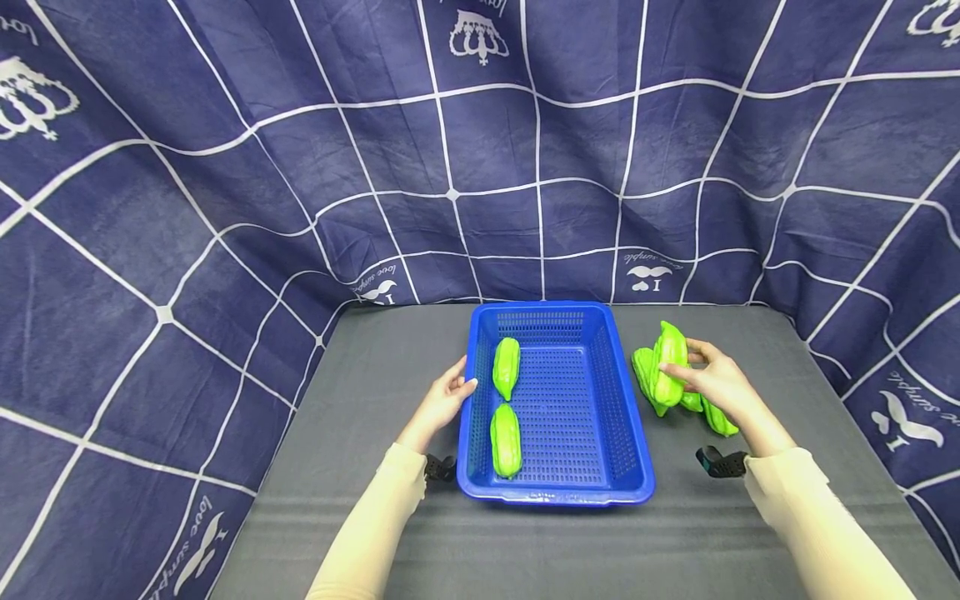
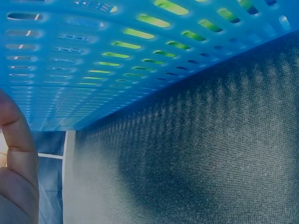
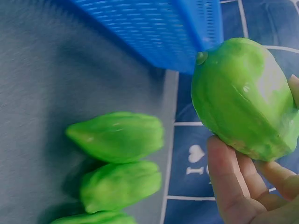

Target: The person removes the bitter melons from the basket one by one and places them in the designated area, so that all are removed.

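I had one green fruit (image 1: 670,371) raised over the bench (image 1: 390,350), toward its back right corner. The right hand (image 1: 716,379) held it between thumb and fingers, its grip spread about as wide as the fruit. Beneath it lay three more fruits (image 3: 117,137), between the blue basket (image 1: 555,498) and the bench's right edge. The left hand (image 1: 442,400) pinched the basket's left rim. Inside, I saw two fruits (image 1: 506,442) end to end near that side. A checked cloth (image 1: 495,142) hung beyond the bench's back edge.

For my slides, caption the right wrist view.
Right hand holds a green fruit near a blue basket; three more lie on the table.
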`<action>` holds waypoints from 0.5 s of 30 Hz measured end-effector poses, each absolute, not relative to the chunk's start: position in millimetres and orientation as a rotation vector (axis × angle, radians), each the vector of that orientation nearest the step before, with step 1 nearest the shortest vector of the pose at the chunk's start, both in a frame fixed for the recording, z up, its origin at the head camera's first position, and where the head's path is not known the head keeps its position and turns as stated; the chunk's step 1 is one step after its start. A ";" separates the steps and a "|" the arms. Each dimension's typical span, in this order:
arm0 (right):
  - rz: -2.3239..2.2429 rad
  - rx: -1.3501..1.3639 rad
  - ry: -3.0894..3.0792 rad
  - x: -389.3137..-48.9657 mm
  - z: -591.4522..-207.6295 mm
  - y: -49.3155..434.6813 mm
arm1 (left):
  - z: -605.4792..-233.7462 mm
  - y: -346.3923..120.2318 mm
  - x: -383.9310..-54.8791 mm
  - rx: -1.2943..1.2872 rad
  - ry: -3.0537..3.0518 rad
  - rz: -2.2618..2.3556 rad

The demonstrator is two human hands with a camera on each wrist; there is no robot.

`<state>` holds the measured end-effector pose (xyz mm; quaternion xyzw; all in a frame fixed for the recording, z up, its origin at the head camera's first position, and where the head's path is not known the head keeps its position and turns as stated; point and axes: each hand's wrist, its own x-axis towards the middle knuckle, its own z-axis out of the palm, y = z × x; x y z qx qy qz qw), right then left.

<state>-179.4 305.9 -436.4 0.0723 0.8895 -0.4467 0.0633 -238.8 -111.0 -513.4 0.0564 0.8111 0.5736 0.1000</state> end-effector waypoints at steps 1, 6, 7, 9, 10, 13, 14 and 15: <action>-1.340 0.213 2.682 -177.4 -439.8 307.2 | -513.7 -111.2 -238.7 0.168 2.399 1.691; -1.306 0.205 2.661 -165.4 -457.7 311.9 | -515.5 -111.3 -238.8 0.168 2.408 1.678; -1.297 0.201 2.659 -163.0 -461.1 312.9 | -515.8 -111.2 -239.0 0.169 2.410 1.677; -1.285 0.207 2.640 -159.2 -468.6 314.5 | -516.6 -111.1 -239.8 0.170 2.409 1.683; -1.280 0.206 2.629 -157.1 -471.8 314.9 | -516.7 -111.0 -240.0 0.175 2.412 1.681; -1.258 0.204 2.592 -152.0 -480.3 315.6 | -516.4 -111.1 -240.8 0.166 2.398 1.694; -1.251 0.203 2.578 -150.5 -482.6 315.5 | -516.1 -111.2 -241.1 0.164 2.393 1.697; -1.246 0.196 2.568 -149.1 -484.4 315.3 | -515.4 -111.2 -241.2 0.164 2.393 1.699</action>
